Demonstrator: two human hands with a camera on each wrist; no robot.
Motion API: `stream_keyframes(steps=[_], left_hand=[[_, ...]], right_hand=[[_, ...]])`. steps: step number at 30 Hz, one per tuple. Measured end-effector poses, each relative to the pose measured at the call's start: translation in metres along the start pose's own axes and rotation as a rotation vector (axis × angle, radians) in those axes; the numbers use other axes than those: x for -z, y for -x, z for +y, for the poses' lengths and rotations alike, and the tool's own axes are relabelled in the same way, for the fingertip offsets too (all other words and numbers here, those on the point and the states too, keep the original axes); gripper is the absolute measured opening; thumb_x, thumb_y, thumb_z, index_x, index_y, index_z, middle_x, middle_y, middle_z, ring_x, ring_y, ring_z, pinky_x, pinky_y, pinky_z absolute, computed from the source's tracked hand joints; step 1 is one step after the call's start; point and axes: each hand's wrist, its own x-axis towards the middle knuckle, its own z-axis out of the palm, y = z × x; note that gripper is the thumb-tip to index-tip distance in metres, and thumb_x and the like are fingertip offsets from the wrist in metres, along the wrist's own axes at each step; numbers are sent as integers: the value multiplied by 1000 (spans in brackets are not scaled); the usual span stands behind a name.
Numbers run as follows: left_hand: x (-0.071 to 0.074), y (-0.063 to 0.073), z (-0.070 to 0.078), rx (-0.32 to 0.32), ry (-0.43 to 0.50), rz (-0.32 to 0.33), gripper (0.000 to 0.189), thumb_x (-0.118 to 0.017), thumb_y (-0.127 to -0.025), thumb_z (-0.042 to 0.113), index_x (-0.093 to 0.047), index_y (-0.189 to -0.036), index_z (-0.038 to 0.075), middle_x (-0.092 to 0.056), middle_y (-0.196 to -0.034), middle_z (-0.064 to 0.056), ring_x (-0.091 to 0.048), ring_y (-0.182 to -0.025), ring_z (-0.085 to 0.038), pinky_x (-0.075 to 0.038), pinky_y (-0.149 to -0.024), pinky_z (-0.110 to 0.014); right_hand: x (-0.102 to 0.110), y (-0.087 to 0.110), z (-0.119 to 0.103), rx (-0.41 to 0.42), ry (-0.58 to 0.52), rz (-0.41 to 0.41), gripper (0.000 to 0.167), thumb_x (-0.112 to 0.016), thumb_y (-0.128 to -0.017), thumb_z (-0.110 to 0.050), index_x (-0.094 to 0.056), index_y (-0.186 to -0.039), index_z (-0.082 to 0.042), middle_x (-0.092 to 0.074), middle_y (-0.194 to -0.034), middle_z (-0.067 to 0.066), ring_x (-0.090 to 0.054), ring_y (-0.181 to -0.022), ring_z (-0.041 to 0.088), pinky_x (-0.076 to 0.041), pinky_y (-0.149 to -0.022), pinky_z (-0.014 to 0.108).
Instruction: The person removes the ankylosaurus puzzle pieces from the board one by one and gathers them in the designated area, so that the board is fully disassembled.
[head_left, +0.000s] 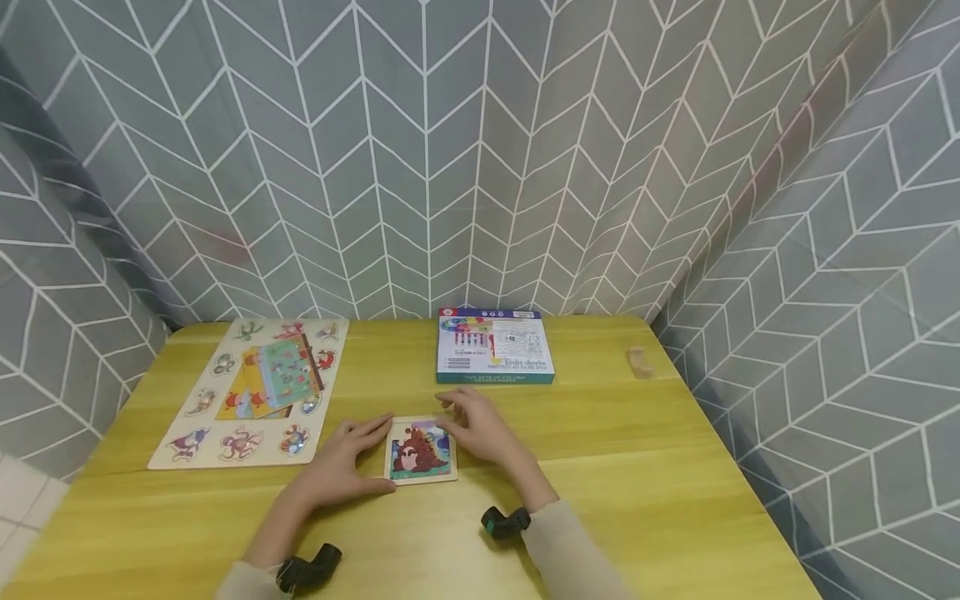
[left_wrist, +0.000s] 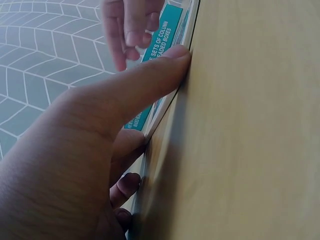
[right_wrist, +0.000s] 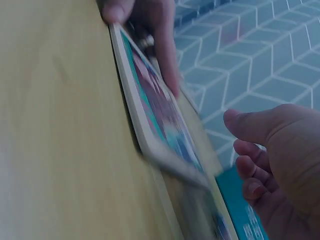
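A small square jigsaw puzzle [head_left: 422, 454] in a pale wooden frame lies flat on the table, showing a reddish-brown spiky dinosaur. Pale wood shows at its upper left corner. My left hand [head_left: 341, 467] holds the frame at its left side, thumb at the near corner and fingers at the far one. In the left wrist view, the left thumb [left_wrist: 165, 67] presses against the frame's edge. Just over the puzzle's right side hovers my right hand [head_left: 480, 425], its fingers loosely bent. Nothing shows between the right fingers [right_wrist: 252, 172] in the right wrist view, where they are apart from the frame.
At the left lies a large pale board [head_left: 168, 454] with several animal pictures, two colourful picture sheets [head_left: 288, 375] on top of it. A flat printed box [head_left: 495, 346] sits behind the puzzle. A small tan scrap [head_left: 640, 362] lies far right. Patterned curtains [head_left: 450, 167] surround the table.
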Motion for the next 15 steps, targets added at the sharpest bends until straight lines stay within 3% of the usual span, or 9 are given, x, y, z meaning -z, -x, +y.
stream_keyframes(steps=[8, 15], left_hand=[[0, -2, -1, -8, 1, -16, 104, -87, -80, 64, -45, -163, 17, -46, -166, -6, -45, -117, -21, -48, -97, -54], [3, 1, -1, 2, -7, -20, 105, -87, -79, 63, -46, -163, 17, -45, -166, -6, -46, -119, -23, -47, -98, -56]], right_hand=[[-21, -11, -19, 9, -11, -60, 34, -73, -102, -17, -72, -135, -5, -68, -123, 9, -60, -97, 14, -51, -83, 25], [-37, -12, -21, 26, 83, -145, 28, -72, -104, -23, -77, -129, -10, -67, -117, 4, -55, -94, 9, -49, -84, 24]])
